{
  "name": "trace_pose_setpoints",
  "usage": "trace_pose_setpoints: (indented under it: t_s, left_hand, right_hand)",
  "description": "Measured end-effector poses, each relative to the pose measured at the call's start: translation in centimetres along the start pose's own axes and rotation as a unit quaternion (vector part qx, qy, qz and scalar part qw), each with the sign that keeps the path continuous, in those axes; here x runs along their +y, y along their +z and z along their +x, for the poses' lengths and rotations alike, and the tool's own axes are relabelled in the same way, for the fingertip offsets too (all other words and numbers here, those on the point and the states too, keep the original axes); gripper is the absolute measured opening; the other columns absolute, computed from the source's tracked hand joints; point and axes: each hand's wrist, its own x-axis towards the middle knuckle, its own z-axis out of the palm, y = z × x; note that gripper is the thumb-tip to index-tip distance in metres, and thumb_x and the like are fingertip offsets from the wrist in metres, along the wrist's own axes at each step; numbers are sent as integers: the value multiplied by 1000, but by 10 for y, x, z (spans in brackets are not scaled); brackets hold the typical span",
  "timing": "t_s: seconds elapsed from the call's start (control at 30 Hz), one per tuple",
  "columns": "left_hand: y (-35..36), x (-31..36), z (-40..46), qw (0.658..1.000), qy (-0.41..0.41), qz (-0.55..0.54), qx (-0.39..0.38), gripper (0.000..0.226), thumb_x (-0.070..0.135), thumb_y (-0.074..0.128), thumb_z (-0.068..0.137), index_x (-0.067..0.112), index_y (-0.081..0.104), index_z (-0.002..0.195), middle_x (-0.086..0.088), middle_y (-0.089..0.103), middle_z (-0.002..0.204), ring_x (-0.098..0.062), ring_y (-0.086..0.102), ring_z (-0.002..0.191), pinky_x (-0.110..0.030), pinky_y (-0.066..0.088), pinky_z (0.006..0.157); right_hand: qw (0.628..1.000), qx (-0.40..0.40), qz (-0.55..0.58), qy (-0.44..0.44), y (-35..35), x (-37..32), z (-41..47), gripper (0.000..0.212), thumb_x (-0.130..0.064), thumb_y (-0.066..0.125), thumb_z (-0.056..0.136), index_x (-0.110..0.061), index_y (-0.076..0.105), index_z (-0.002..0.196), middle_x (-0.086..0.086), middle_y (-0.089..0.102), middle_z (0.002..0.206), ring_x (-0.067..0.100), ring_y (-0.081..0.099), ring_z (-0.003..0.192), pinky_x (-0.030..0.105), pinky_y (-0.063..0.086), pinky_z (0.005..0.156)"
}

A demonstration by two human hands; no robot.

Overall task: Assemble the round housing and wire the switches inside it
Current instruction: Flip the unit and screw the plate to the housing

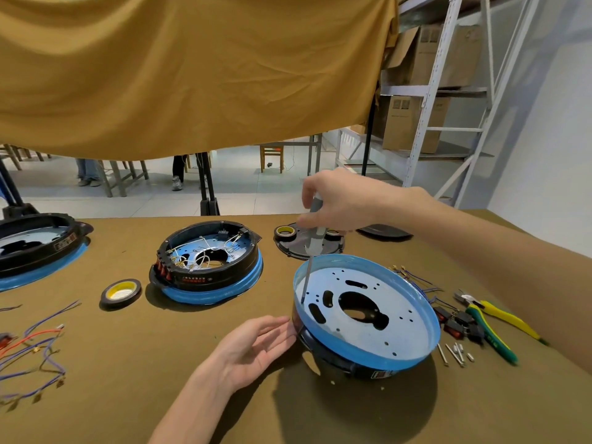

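Hands work over a brown-covered table (pixel 128 363). Nearest, the left hand (pixel 253 350) lies palm up with relaxed, straight fingers, holding nothing; its fingertips touch the near-left wall of the housing (pixel 368 318). That housing is a round blue-rimmed pan with a pale perforated floor, sitting tilted on a black base at right of centre. To its right lie yellow-handled pliers (pixel 493 322), black switches (pixel 458 322), a few screws (pixel 455 352) and thin wires (pixel 416 280). At the left edge sprawl loose purple and orange leads (pixel 35 347). Above the pan, the right hand (pixel 339 200) grips a grey screwdriver (pixel 312 238) by its handle, fingers curled round it; the thin shaft points down and its tip meets the floor near the left rim. Farther back, a tape roll (pixel 121 293) lies flat beside a second housing (pixel 208 267), black-ringed, with white wiring and red switches inside. A third unit (pixel 38 245) sits at the far left. A black plate (pixel 307 241) carries another tape roll (pixel 285 232). A mustard cloth (pixel 192 75) hangs overhead, and shelving (pixel 448 91) holds boxes beyond.
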Motion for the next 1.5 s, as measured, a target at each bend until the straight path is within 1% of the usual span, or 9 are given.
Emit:
trace_pose_setpoints:
  t_s: [0.23,0.4,0.57,0.73,0.9,1.03,1.17,1.3,1.5]
  left_hand:
    - [7,-9,-1,998,52,0,22,25,-8,68,88,-6,68,113,-29,75,100,-34,78,84,-40,65,61]
    - [6,-10,-1,998,51,14,21,31,-6,71,85,-5,66,115,-28,76,101,-35,78,87,-39,64,59]
    - [4,-8,0,998,41,35,25,34,-4,72,85,-5,66,118,-27,76,102,-33,78,90,-37,65,61]
    - [4,-9,1,997,45,47,32,32,-2,72,86,-4,67,118,-26,76,102,-33,78,92,-40,63,73]
    - [6,-9,2,997,46,49,33,32,-2,73,85,-3,67,117,-26,76,102,-34,78,92,-41,64,75]
    - [6,-10,2,997,51,53,37,33,-2,73,85,-3,68,118,-25,76,102,-33,78,92,-42,62,79]
    - [7,-11,0,996,51,60,33,32,0,73,86,-3,68,117,-24,77,103,-32,78,94,-38,65,70]
    - [8,-11,-1,996,49,66,33,29,1,72,87,-3,69,116,-23,77,102,-32,77,95,-36,66,67]
    - [8,-11,-1,996,47,63,34,29,0,72,87,-3,68,115,-24,77,101,-31,78,90,-37,66,68]
  right_hand:
    - [994,-80,62,41,-4,8,-5,35,-33,69,95,-16,59,124,5,69,90,15,71,69,20,52,47]
    - [999,-3,-12,31,3,7,-6,39,-48,61,100,-12,60,116,4,73,78,11,62,50,24,48,45]
    - [987,-131,84,45,-7,4,-10,54,-28,72,92,-17,40,134,7,70,90,14,67,63,21,51,47]
    - [997,-36,-53,33,3,-3,-7,51,-54,57,99,-8,53,122,7,72,78,15,62,50,27,50,43]
    - [992,-107,53,30,-6,-1,-9,52,-29,70,94,-15,41,134,7,71,87,11,67,54,22,51,45]
    - [997,-69,-16,34,2,-4,-9,49,-52,61,98,-13,46,125,6,73,81,17,70,54,28,56,46]
    - [993,-96,62,27,-7,1,-10,50,-30,72,94,-15,43,133,3,70,81,8,63,48,21,49,43]
    - [997,-38,-57,26,4,0,-9,50,-54,59,98,-11,53,122,6,74,80,16,64,47,23,48,41]
    - [997,-72,4,28,1,0,-8,43,-38,65,98,-9,50,125,2,70,61,8,57,37,18,44,38]
